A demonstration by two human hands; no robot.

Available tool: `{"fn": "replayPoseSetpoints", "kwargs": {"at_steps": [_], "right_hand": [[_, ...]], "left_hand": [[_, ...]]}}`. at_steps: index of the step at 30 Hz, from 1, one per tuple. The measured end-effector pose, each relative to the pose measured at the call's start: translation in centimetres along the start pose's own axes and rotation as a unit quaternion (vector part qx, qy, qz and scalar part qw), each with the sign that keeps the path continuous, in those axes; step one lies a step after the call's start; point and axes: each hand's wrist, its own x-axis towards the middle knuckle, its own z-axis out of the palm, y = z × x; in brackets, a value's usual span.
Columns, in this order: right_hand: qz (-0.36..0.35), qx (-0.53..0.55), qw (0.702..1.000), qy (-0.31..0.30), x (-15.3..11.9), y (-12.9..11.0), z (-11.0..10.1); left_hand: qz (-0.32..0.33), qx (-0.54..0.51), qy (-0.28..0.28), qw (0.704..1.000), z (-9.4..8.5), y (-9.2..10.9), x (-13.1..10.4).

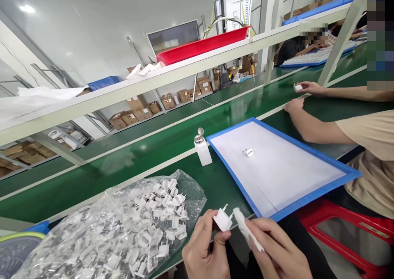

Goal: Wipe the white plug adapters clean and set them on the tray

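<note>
Between the thumb and fingers of my left hand [207, 250] is a white two-pin charger plug [223, 219], its pins pointing up and to the right. My right hand [277, 246] pinches a folded white cloth [244, 227], whose tip is close beside the pins; whether they touch I cannot tell. To the left of my hands, a clear plastic bag [192, 184] lies spread open, heaped with many white charger plugs [154, 217]. A single charger plug [248, 152] rests on a white tray with a blue rim [308, 201], beyond my right hand.
A white pump bottle [203, 152] with its metal lid raised stands on the green bench, left of the tray. At right, a co-worker's hand [310, 88] holds a white plug; a red stool [344, 229] is below. A shelf rail carries a red tray [203, 45].
</note>
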Motion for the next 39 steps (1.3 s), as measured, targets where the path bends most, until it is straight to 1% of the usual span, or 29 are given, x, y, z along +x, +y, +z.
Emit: {"fn": "replayPoseSetpoints", "kwargs": {"at_steps": [1,3,4,5,7,10,12,14,17,21,23,24,27,28,30,32,33,35,37,39], "right_hand": [[-0.042,0.007,0.998,-0.037,0.2,0.4,0.0],[-0.102,0.029,0.988,-0.114,0.7,1.3,0.0],[-0.124,0.041,0.982,-0.137,0.9,1.8,-0.1],[-0.14,0.049,0.978,-0.147,1.0,2.3,-0.3],[-0.147,0.053,0.977,-0.147,1.2,3.1,-0.6],[-0.134,0.04,0.981,-0.138,1.2,3.8,-1.3],[-0.138,0.032,0.981,-0.133,1.3,3.8,-1.7],[-0.153,0.023,0.978,-0.138,1.8,3.7,-2.1],[-0.168,-0.003,0.975,-0.145,2.9,3.4,-2.3],[-0.166,-0.06,0.973,-0.149,4.2,3.0,-2.3],[-0.173,-0.07,0.971,-0.151,4.5,2.9,-2.4],[-0.175,-0.07,0.97,-0.154,4.4,3.0,-2.5],[-0.154,-0.049,0.973,-0.162,4.0,3.3,-3.2],[-0.139,-0.039,0.978,-0.152,3.8,3.4,-3.4],[-0.098,-0.025,0.989,-0.112,3.4,3.7,-3.8],[-0.062,-0.034,0.996,-0.06,2.9,4.0,-3.8],[-0.051,-0.048,0.997,-0.039,2.6,4.1,-3.6],[-0.045,-0.081,0.995,-0.024,1.8,4.4,-2.6],[-0.047,-0.108,0.992,-0.044,0.9,4.9,-1.1],[-0.048,-0.13,0.986,-0.092,0.1,5.5,0.6]], "left_hand": [[0.035,0.015,0.0,0.999,0.1,-0.2,-0.1],[0.08,0.038,-0.002,0.996,0.3,-0.6,-0.2],[0.091,0.047,-0.006,0.995,0.4,-0.7,-0.2],[0.1,0.057,-0.01,0.993,0.4,-0.9,-0.2],[0.117,0.077,-0.015,0.99,0.6,-1.1,-0.1],[0.159,0.113,-0.006,0.981,1.1,-1.0,0.0],[0.198,0.13,0.003,0.971,1.5,-0.9,0.1],[0.245,0.133,-0.001,0.96,1.9,-0.8,0.3],[0.301,0.135,-0.031,0.944,2.3,-0.7,0.9],[0.332,0.164,-0.092,0.924,2.4,-0.9,2.1],[0.33,0.18,-0.105,0.921,2.4,-1.0,2.4],[0.321,0.18,-0.105,0.924,2.5,-1.1,2.5],[0.278,0.149,-0.105,0.943,2.7,-1.1,2.3],[0.269,0.136,-0.111,0.947,2.7,-1.1,2.3],[0.258,0.121,-0.129,0.95,2.4,-1.0,2.4],[0.245,0.119,-0.168,0.947,2.0,-1.1,2.8],[0.233,0.121,-0.195,0.945,1.8,-1.3,3.1],[0.206,0.12,-0.245,0.94,1.4,-2.0,3.8],[0.171,0.117,-0.271,0.94,1.2,-3.3,4.3],[0.13,0.118,-0.294,0.94,1.3,-4.7,4.6]]}}
